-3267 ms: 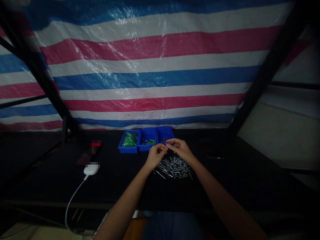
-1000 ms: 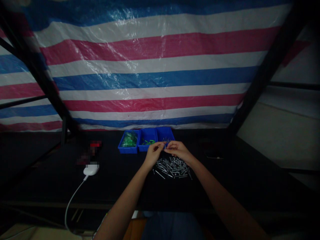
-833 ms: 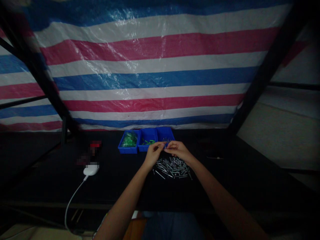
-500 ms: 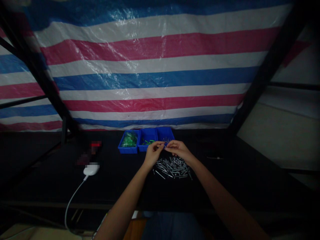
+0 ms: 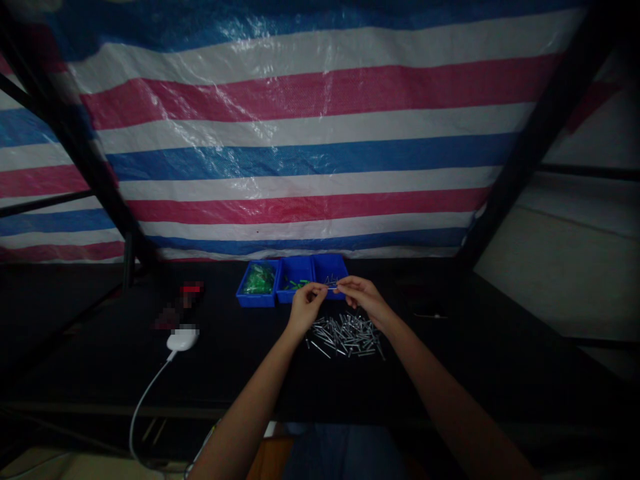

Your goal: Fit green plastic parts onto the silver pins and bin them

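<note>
Between the fingertips of my left hand (image 5: 307, 307) and my right hand (image 5: 365, 297) stretches a thin metal pin (image 5: 332, 287), nail-like and silvery. Both hands pinch it, one at each end, just in front of the blue bins. Below them on the black table lies a loose pile of silver metal pins (image 5: 345, 335); too small to tell if they are nails or screws. The right blue bin (image 5: 327, 261), partly behind my fingers, holds several similar metal pieces. Small green pieces (image 5: 297, 285) lie in the middle blue bin (image 5: 295, 265).
A bag of green pieces (image 5: 259, 280) fills the left blue bin (image 5: 257, 302). On the left of the black table (image 5: 235, 373) sits a white device (image 5: 181, 339) with a cable (image 5: 137, 410). Striped plastic sheeting (image 5: 300, 160) hangs behind, between dark frame posts.
My right hand has moved slightly right and up, away from my left. The metal pin now shows lengthwise between the fingertips. The pile and bins look the same.
</note>
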{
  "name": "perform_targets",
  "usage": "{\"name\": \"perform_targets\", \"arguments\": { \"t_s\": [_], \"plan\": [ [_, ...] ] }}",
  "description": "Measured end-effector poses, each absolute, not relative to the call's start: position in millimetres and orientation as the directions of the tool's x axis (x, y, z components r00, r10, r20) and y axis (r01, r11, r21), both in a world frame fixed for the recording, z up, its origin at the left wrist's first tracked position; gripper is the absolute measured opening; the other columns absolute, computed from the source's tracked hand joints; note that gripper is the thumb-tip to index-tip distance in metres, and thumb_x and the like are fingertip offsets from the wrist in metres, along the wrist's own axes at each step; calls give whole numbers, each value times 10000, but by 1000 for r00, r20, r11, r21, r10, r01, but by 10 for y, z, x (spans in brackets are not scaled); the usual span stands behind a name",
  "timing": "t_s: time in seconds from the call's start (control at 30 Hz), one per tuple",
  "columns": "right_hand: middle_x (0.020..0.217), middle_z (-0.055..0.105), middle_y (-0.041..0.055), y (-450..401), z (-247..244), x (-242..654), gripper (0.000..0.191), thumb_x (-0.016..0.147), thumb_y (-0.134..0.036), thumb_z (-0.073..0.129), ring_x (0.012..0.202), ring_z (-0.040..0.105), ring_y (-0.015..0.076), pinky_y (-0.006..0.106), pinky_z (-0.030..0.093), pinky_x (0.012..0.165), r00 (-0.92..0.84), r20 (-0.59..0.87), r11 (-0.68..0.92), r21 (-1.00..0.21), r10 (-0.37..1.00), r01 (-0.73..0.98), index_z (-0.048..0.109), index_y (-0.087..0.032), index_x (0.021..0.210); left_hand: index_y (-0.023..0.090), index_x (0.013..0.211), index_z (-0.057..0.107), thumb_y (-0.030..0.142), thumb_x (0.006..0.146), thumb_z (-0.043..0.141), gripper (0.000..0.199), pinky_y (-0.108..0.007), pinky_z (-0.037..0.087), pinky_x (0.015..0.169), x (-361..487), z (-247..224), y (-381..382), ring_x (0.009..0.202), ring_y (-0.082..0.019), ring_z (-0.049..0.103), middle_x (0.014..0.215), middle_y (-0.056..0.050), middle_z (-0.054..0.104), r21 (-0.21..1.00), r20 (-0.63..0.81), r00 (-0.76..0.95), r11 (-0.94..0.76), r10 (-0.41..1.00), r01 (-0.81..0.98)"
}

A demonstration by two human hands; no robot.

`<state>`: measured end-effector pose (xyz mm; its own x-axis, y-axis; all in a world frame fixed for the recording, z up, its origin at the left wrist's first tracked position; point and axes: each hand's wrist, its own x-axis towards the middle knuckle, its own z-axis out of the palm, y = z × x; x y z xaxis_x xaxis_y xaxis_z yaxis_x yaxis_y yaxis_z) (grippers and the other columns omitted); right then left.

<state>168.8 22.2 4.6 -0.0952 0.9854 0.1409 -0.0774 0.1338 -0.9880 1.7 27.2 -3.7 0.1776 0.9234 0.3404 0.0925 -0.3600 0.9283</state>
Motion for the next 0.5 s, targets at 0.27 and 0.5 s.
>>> {"name": "perform_targets", "arguments": {
  "t_s": [0.27, 0.5],
  "plan": [
    [781, 666, 42, 218, 45, 1695, 292, 590, -318, 681, 422, 444, 53, 187, 284, 372, -120, 125, 110, -986, 985, -128, 623, -173, 837, 118, 804, 636, 375, 712, 598, 276, -193, 314, 479, 30, -42, 282, 509, -76, 423, 654, -12, 559, 930, 350, 135, -361, 927, 63],
    [770, 652, 35, 217, 44, 1687, 339, 546, -340, 724, 431, 442, 55, 196, 288, 385, -105, 113, 102, -990, 988, -101, 627, -167, 820, 122, 823, 633, 378, 727, 585, 278, -192, 321, 491, 19, -79, 303, 524, -81, 433, 652, -12, 557, 917, 371, 147, -387, 917, 98]
  ]
}}
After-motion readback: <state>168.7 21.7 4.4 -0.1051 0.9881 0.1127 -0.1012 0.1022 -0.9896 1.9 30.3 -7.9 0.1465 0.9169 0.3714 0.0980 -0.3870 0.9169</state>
